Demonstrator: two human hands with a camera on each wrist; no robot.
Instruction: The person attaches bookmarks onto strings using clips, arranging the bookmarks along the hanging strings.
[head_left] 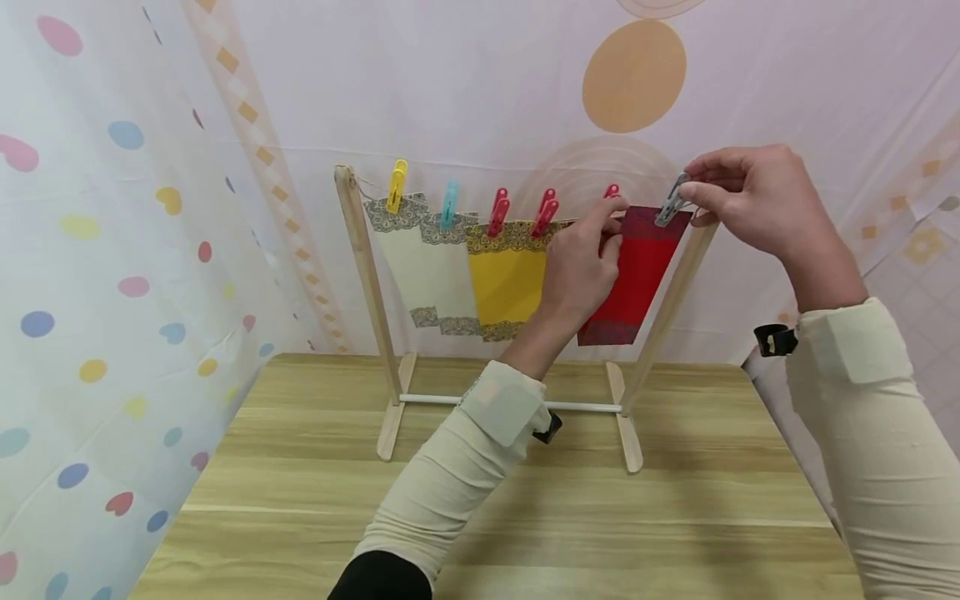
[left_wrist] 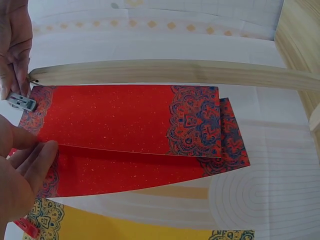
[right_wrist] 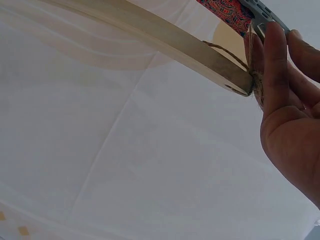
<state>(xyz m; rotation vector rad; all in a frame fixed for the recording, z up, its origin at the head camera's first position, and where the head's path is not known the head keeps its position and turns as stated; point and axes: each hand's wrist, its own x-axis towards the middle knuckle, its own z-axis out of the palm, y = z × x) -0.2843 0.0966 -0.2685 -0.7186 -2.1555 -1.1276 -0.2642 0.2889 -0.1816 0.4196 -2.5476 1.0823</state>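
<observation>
My right hand [head_left: 772, 200] pinches a grey clothespin [head_left: 671, 202] between thumb and fingers at the top right corner of a red patterned paper card [head_left: 641, 267]. In the left wrist view the tip of the grey clothespin [left_wrist: 22, 102] lies over the card's patterned end. My left hand [head_left: 579, 268] pinches the near edge of this red card [left_wrist: 110, 117] close to its top. A second red card [left_wrist: 125, 172] hangs partly behind the first. Twine [right_wrist: 230, 52] is tied round the post's top beside my right fingers.
A wooden frame with a left post [head_left: 367, 283] and right post [head_left: 675, 300] stands on a wood-grain table [head_left: 315, 500]. White cards [head_left: 438, 279] and a yellow card [head_left: 506, 279] hang from yellow [head_left: 397, 185], blue [head_left: 449, 205] and red clothespins [head_left: 498, 212]. A patterned curtain [head_left: 450, 75] is behind.
</observation>
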